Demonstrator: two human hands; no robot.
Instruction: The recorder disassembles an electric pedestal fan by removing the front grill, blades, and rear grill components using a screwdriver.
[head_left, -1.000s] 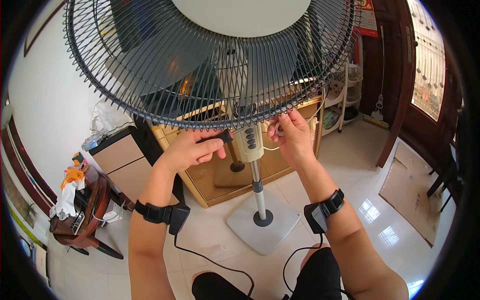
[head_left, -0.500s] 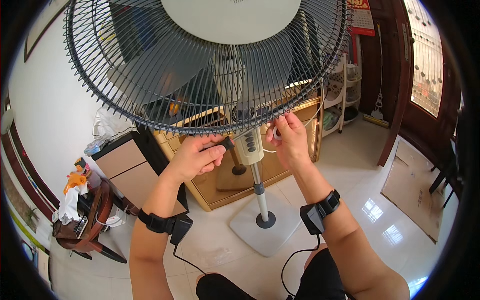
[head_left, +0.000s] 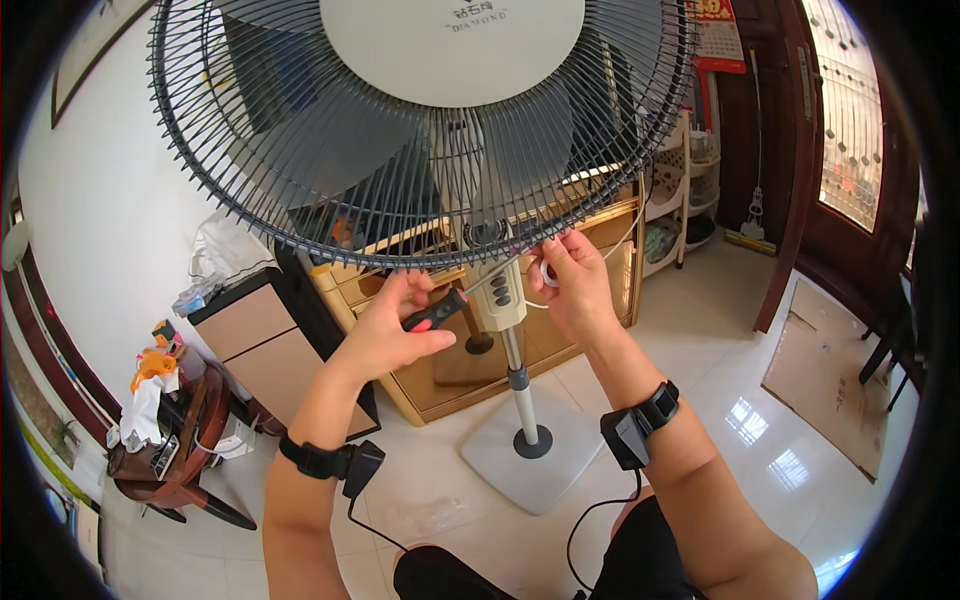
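Note:
In my left hand point(head_left: 372, 335) lies a screwdriver point(head_left: 441, 308) with a black and red handle, the thumb loosened below it. Its thin metal shaft slants up and right to the lower rim of the fan guard point(head_left: 290, 238). My right hand point(head_left: 583, 292) is closed at that rim, beside the shaft's end. A small white ring point(head_left: 549, 273) shows in its curled fingers; the screwdriver's tip and whatever it meets are hidden. Behind the hands stands the fan's cream control box point(head_left: 499, 312) with dark buttons.
The fan's pale square base point(head_left: 500, 488) sits on the tiled floor. Behind it is a gold-framed cabinet point(head_left: 420, 400). A beige cabinet point(head_left: 262, 345) and a cluttered wooden stool point(head_left: 205, 440) stand left; a white rack point(head_left: 668, 205) and flattened cardboard point(head_left: 828, 380) are right.
My left thumb and fingers have opened around the screwdriver handle, and the handle shows more fully. The fan head has shifted slightly, its guard edge lying a little differently; my right hand stays at the rim.

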